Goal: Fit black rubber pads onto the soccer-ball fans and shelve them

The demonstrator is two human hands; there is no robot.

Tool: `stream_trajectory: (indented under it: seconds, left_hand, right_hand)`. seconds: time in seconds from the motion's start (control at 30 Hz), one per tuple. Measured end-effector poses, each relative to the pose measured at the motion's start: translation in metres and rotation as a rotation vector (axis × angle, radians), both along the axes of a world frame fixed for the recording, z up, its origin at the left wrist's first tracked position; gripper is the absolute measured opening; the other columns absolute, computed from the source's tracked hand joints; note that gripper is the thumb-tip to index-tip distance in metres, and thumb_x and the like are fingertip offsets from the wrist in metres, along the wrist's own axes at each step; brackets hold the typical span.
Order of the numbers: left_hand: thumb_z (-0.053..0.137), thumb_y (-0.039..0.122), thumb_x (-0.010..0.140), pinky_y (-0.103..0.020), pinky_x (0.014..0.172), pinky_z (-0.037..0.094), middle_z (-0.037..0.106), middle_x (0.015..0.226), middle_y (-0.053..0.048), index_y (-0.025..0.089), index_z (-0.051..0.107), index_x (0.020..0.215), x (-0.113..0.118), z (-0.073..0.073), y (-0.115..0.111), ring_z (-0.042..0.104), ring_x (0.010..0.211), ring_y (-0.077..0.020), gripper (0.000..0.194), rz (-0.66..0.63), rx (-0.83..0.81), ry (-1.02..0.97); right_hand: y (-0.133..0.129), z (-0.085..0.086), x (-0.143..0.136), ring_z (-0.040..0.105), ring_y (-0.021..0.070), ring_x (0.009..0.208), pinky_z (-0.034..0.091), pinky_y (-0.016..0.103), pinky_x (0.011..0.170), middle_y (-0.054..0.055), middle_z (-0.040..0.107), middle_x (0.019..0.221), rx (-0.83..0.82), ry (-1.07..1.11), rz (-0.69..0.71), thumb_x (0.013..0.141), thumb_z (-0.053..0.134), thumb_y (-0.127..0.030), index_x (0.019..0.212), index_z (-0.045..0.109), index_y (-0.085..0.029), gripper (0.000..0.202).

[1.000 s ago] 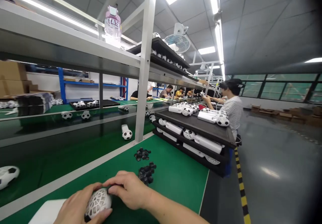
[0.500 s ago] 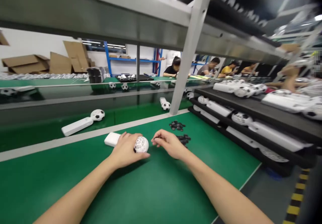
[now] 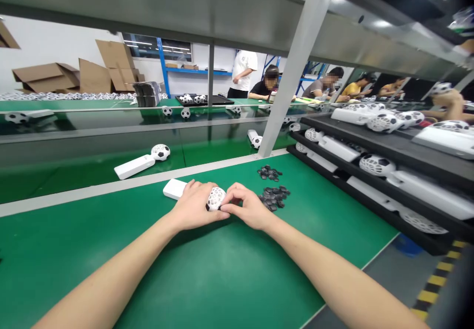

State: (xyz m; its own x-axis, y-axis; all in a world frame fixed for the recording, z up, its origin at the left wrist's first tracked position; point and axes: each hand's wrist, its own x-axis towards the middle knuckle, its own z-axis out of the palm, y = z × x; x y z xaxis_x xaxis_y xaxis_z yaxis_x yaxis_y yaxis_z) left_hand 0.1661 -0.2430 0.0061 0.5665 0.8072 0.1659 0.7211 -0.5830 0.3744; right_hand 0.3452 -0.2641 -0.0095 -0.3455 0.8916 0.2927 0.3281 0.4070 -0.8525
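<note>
My left hand (image 3: 194,203) wraps around a white soccer-ball-headed device (image 3: 174,189), which looks like a handheld fan. Its flat handle sticks out to the left, and its openwork ball head (image 3: 215,199) shows between my thumb and fingers. A black patch is visible low on the ball. My right hand (image 3: 244,204) is closed in a pinch against the ball's right side, on a small black piece that the fingertips mostly cover. Just beyond that hand lie two heaps of small black pieces, a nearer heap (image 3: 274,198) and a farther heap (image 3: 269,172).
Black trays (image 3: 348,168) of similar white devices are stacked at the right. A slanted grey post (image 3: 292,72) rises from the green bench (image 3: 207,279). Behind the bench, a green conveyor (image 3: 200,146) carries another device (image 3: 142,163). An overhead shelf crosses above; co-workers sit farther back.
My right hand has moved left, bringing its pinched fingertips from beside the ball head onto it. My left hand keeps its hold. The view has shifted slightly.
</note>
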Motion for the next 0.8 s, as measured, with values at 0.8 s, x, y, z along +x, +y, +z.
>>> stream_trajectory:
  seconds: [0.8]
  left_hand:
    - [0.050, 0.058, 0.071, -0.041, 0.085, 0.034, 0.057, 0.095, -0.004, 0.020, 0.053, 0.100, 0.0055, -0.0002, -0.0013, 0.047, 0.092, -0.0257, 0.048, 0.030, -0.056, -0.030]
  right_hand:
    - [0.0069, -0.0078, -0.0019, 0.053, 0.0058, 0.059, 0.046, 0.024, 0.059, 0.006, 0.054, 0.108, -0.342, 0.145, 0.020, 0.071, 0.063, -0.032, 0.101, 0.046, -0.019, 0.037]
